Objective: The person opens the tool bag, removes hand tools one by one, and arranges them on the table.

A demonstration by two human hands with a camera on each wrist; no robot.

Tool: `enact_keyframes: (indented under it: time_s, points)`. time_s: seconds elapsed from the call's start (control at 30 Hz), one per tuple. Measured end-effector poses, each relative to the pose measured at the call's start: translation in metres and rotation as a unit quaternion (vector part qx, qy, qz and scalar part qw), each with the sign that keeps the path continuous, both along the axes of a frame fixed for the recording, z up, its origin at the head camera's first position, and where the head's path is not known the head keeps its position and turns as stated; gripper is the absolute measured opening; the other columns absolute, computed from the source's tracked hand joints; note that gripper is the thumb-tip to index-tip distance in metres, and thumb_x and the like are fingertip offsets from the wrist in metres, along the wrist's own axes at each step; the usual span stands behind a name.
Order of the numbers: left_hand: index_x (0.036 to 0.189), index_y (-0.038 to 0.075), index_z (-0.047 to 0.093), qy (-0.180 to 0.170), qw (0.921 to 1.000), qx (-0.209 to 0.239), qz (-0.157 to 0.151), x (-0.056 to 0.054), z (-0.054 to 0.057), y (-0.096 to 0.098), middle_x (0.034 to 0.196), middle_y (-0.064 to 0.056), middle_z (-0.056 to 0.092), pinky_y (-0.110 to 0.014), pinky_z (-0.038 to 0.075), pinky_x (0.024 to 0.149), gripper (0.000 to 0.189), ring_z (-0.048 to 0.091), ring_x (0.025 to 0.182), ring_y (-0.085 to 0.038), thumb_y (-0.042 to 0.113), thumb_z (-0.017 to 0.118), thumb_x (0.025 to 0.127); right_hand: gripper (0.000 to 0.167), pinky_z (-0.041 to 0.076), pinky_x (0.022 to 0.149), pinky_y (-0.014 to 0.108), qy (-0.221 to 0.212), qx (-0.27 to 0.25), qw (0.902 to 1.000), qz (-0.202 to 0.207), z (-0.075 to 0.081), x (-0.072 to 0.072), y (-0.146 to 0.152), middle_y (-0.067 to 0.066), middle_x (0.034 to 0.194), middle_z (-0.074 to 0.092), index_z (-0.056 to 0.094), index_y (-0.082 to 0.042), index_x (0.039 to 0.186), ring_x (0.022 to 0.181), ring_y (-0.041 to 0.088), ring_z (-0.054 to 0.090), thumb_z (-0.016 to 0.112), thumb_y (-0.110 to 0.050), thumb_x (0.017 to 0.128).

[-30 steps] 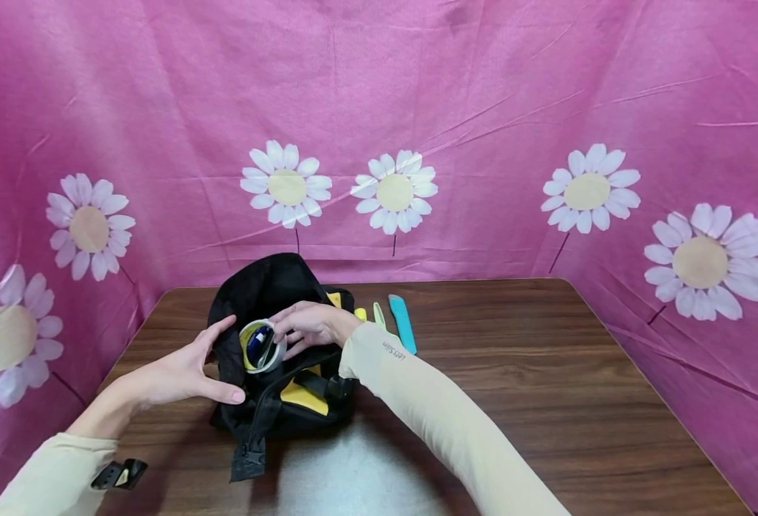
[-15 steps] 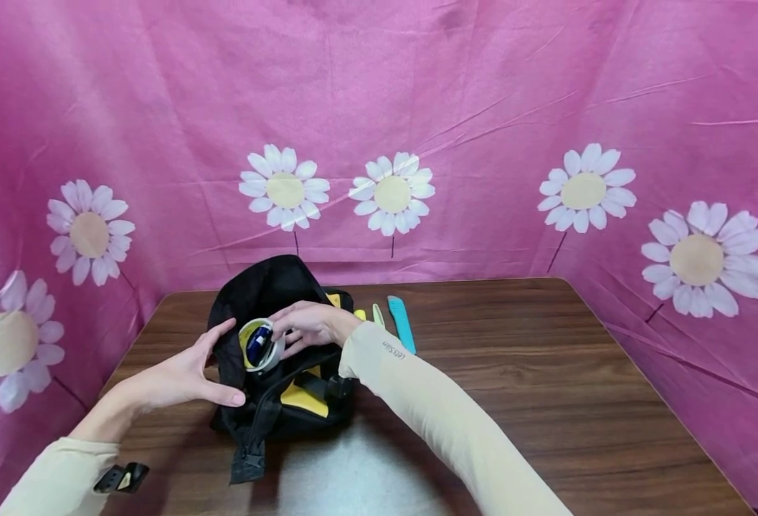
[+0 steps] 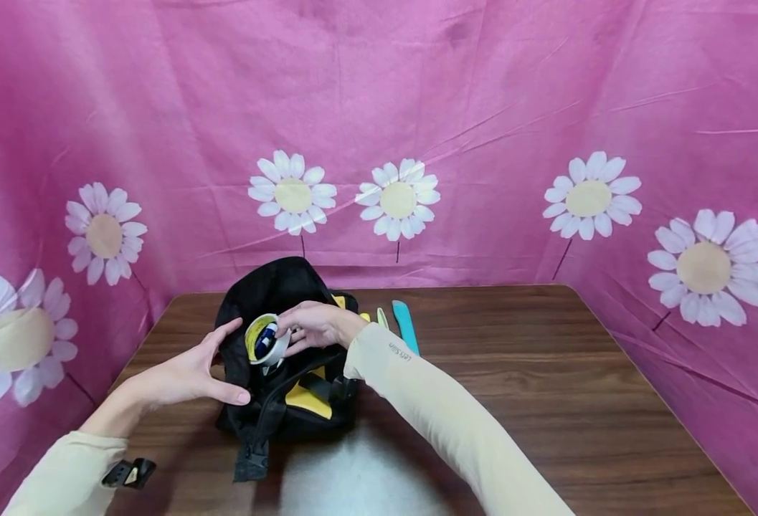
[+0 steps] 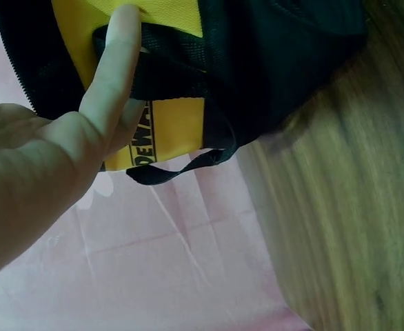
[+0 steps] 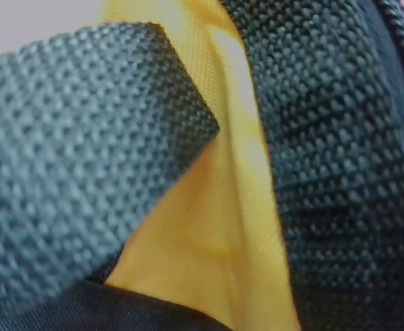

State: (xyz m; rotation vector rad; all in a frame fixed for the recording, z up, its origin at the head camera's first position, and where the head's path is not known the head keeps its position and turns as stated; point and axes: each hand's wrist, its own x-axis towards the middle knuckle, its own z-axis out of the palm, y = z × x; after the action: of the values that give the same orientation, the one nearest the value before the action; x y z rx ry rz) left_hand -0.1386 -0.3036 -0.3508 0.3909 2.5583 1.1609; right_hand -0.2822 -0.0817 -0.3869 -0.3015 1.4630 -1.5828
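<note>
A black and yellow bag (image 3: 310, 398) sits unzipped on the table, its dark mouth facing up. My left hand (image 3: 181, 373) grips the near left side of it, thumb on the rim and fingers on the outside. In the left wrist view a finger (image 4: 112, 76) lies along the yellow panel beside a black strap. My right hand (image 3: 314, 326) reaches into the mouth and pinches the edge of a roll of tape (image 3: 278, 350), white outside with a yellow inner wall. A dark blue object (image 3: 264, 341) shows inside the ring. Webbing (image 5: 85, 152) and yellow cloth fill the right wrist view.
Behind my right forearm lie a teal flat strip (image 3: 405, 326), a pale green piece (image 3: 381, 317) and a small yellow end (image 3: 366, 317). The wooden table (image 3: 546, 387) extends to the right. A pink flowered cloth (image 3: 482, 107) hangs around the back and sides.
The roll of tape has tilted and risen slightly in the bag's mouth, and the blue object sits lower inside it. The whole view has shifted a little; my left hand keeps its hold.
</note>
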Motion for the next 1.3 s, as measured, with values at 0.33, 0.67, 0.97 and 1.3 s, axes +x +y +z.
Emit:
enact_keyframes:
  time_s: [0.33, 0.67, 0.97, 1.3]
  points:
    - [0.161, 0.017, 0.021, 0.023, 0.9993, -0.019, -0.023, -0.005, 0.017, -0.005, 0.154, -0.026, 0.025, -0.067, 0.04, 0.099, 0.099, 0.033, 0.135, -0.053, 0.031, 0.083, 0.085, 0.054, 0.057, 0.088, 0.047, -0.005, 0.003, 1.0, -0.007, 0.006, -0.003, 0.004, 0.027, 0.15, 0.044, 0.047, 0.005, 0.145, 0.123, 0.036, 0.057, 0.059, 0.008, 0.093]
    - [0.153, 0.006, 0.039, 0.011, 0.999, 0.039, -0.022, -0.011, 0.021, -0.013, 0.134, -0.026, 0.052, -0.037, 0.056, 0.083, 0.076, 0.058, 0.113, -0.036, 0.02, 0.079, 0.09, 0.06, 0.055, 0.091, 0.048, -0.004, 0.002, 1.0, -0.002, 0.01, -0.003, 0.009, 0.028, 0.15, 0.044, 0.043, 0.005, 0.149, 0.129, 0.039, 0.053, 0.059, 0.008, 0.092]
    - [0.152, 0.002, 0.038, -0.017, 0.9949, 0.098, -0.016, -0.012, 0.01, -0.015, 0.129, -0.025, 0.053, -0.033, 0.056, 0.08, 0.075, 0.064, 0.1, -0.024, 0.012, 0.078, 0.09, 0.058, 0.055, 0.092, 0.049, 0.019, -0.006, 0.9998, 0.006, 0.028, 0.002, 0.02, 0.024, 0.13, 0.061, 0.043, 0.004, 0.15, 0.117, 0.036, 0.061, 0.058, 0.006, 0.093]
    - [0.151, 0.002, 0.038, -0.016, 0.9914, 0.127, -0.027, -0.008, 0.007, -0.02, 0.125, -0.026, 0.059, -0.035, 0.058, 0.081, 0.071, 0.068, 0.104, -0.025, 0.007, 0.076, 0.091, 0.047, 0.057, 0.086, 0.049, 0.036, -0.021, 0.999, 0.015, 0.05, 0.009, 0.024, 0.014, 0.1, 0.066, 0.051, 0.002, 0.141, 0.1, 0.032, 0.066, 0.057, 0.004, 0.095]
